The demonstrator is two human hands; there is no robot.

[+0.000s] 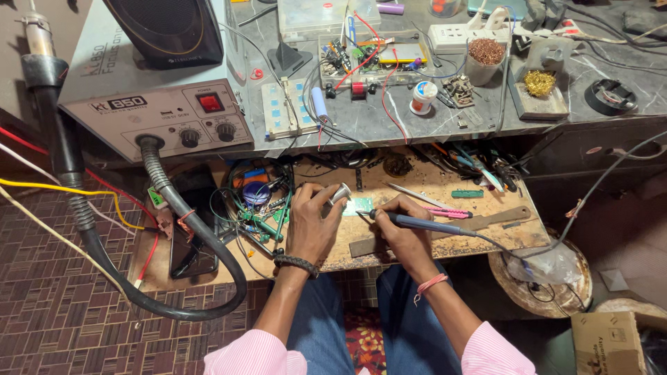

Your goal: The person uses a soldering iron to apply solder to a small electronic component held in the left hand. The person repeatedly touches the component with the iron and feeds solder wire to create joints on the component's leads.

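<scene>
Your right hand wraps its fingers around a soldering iron like a pen, the tip angled left onto the small green circuit board. Your left hand pinches a solder spool beside that board to feed wire. Farther back, the grey rework station sits at far left.

Single head-worn view, looking steeply down from above the person's lap, close over the desk; cluttered shelf beyond.
</scene>
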